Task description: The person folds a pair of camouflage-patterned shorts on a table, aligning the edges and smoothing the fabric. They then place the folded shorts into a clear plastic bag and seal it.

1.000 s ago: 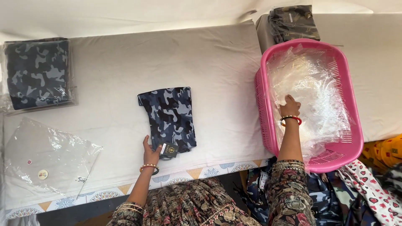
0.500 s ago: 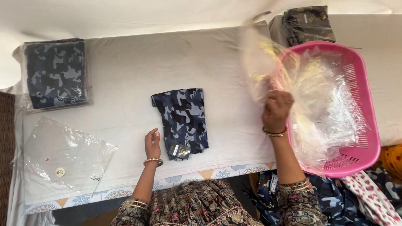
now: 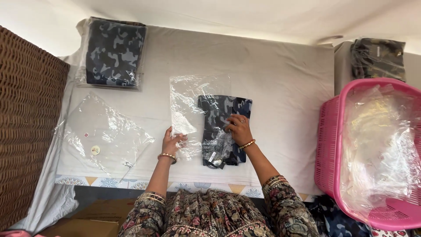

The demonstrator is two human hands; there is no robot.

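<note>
Head view — both hands (image 3: 173, 142) (image 3: 238, 128) on clear bag (image 3: 193, 105), camouflage garment (image 3: 228, 115).

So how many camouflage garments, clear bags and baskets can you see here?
Camouflage garments: 3 - one under both hands, one bagged top left, one bagged top right.
Loose clear bags on the table: 2.
Pink basket: 1.
Total: 6.
</note>
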